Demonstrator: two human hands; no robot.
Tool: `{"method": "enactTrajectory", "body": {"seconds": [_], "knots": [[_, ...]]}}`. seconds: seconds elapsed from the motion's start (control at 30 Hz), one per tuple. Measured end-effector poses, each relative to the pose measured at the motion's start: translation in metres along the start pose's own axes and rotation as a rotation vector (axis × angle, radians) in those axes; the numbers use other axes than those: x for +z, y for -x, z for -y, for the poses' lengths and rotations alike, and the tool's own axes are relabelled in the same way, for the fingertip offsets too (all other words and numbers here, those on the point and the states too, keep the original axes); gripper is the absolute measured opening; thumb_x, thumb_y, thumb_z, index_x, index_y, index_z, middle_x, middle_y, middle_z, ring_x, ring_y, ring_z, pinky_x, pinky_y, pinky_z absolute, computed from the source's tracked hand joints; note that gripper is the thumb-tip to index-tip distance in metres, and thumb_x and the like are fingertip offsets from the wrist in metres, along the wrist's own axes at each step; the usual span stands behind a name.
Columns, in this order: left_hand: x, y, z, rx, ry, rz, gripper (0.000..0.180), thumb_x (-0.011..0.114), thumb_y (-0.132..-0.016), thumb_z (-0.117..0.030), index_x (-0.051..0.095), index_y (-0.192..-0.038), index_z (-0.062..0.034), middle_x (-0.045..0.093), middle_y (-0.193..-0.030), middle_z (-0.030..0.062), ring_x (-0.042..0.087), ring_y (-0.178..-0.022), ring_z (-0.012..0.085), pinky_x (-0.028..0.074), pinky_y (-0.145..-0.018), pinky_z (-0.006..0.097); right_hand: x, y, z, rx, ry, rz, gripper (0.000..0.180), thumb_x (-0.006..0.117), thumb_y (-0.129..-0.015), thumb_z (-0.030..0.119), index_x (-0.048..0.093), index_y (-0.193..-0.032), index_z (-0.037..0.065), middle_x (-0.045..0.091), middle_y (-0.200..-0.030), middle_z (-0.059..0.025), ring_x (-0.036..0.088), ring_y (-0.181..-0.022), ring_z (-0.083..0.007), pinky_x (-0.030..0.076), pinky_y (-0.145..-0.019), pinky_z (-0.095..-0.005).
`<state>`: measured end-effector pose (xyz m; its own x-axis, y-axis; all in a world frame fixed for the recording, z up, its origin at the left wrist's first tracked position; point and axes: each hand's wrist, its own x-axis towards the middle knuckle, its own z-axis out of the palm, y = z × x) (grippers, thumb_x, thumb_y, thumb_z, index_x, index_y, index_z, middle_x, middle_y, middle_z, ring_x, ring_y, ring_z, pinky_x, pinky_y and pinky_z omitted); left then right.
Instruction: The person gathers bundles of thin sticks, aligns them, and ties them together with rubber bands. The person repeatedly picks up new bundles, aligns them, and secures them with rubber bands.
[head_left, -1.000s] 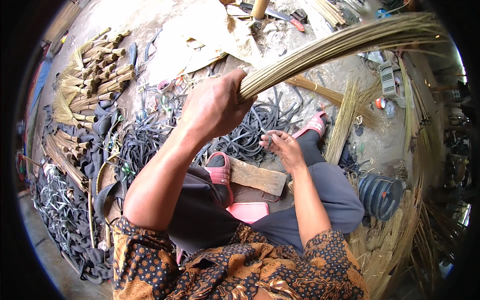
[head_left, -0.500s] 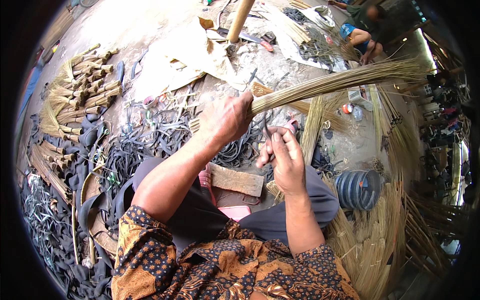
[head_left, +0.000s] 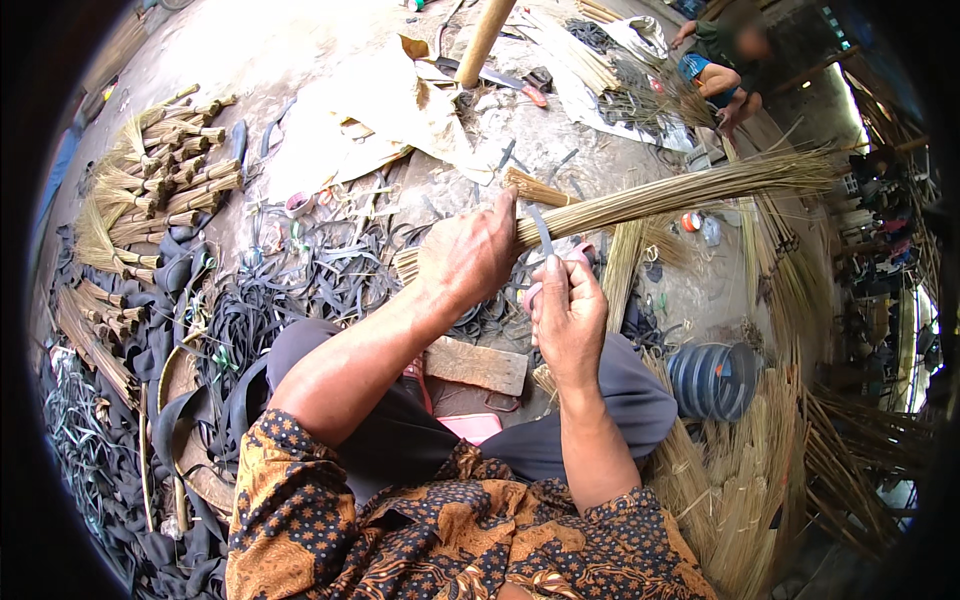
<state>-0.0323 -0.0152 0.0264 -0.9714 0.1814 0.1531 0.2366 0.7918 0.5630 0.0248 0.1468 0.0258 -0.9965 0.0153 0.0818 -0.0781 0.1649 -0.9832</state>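
Observation:
A long bundle of thin straw-coloured sticks lies across in front of me, its fanned tips pointing right. My left hand is closed around it near the thick end, whose butts poke out left of the fist. Below the bundle, my right hand pinches a narrow grey strip between thumb and fingers. The strip rises from the pinch and passes over the near face of the bundle, just right of my left fist; its far end's attachment cannot be made out.
Dark rubber strips litter the floor ahead and left. Tied stick bundles are piled far left. A wooden block lies between my legs. Beside my right knee are a ribbed dark roll and loose sticks. Another person crouches far right.
My right hand has turned and risen slightly, and the grey strip now shows across the bundle. The left hand and bundle have shifted a little right. The other person's arms have moved.

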Motion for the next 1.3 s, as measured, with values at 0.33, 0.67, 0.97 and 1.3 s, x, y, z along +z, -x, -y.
{"method": "enactTrajectory", "body": {"seconds": [0.33, 0.67, 0.97, 1.3], "knots": [[-0.006, 0.001, -0.002, -0.010, 0.038, 0.071, 0.034, 0.067, -0.096, -0.035, 0.058, -0.126, -0.0191, 0.074, -0.086, 0.0195, 0.072, -0.078, 0.0428, 0.056, -0.064, 0.054, -0.005, -0.001, 0.015, 0.230, -0.179, 0.071, 0.028, 0.055, -0.111, 0.023, 0.065, -0.096, 0.002, 0.054, -0.064, 0.0040, 0.046, -0.054, -0.0014, 0.035, -0.050, -0.0207], [-0.020, 0.022, -0.010, 0.078, 0.754, 0.450, 0.032, 0.078, -0.093, -0.014, 0.065, -0.120, -0.0027, 0.061, -0.081, -0.0005, 0.047, -0.079, 0.0076, 0.044, -0.070, 0.029, -0.084, 0.018, -0.026, -0.179, 0.558, 0.240, 0.015, 0.056, -0.108, 0.014, 0.063, -0.102, 0.001, 0.070, -0.085, -0.0128, 0.070, -0.080, -0.0241, 0.054, -0.073, -0.0359], [-0.004, 0.033, -0.026, 0.052, 1.011, 1.359, 0.031, 0.077, -0.098, -0.034, 0.065, -0.114, -0.0100, 0.055, -0.071, -0.0062, 0.050, -0.057, 0.0054, 0.039, -0.049, 0.024, -0.091, -0.023, -0.013, -0.752, 0.617, 0.501, 0.012, 0.071, -0.091, 0.015, 0.066, -0.098, 0.007, 0.066, -0.079, -0.0077, 0.066, -0.071, -0.0278, 0.052, -0.065, -0.0403], [0.021, 0.025, -0.014, 0.083, 0.190, 0.410, 0.035, 0.072, -0.093, -0.035, 0.060, -0.112, -0.0070, 0.072, -0.087, 0.0230, 0.071, -0.086, 0.0454, 0.056, -0.075, 0.055, -0.075, -0.013, 0.053, 0.251, 0.747, 0.549, 0.026, 0.061, -0.104, 0.024, 0.071, -0.111, 0.000, 0.073, -0.078, -0.0142, 0.072, -0.067, -0.0213, 0.057, -0.065, -0.0358]]}}
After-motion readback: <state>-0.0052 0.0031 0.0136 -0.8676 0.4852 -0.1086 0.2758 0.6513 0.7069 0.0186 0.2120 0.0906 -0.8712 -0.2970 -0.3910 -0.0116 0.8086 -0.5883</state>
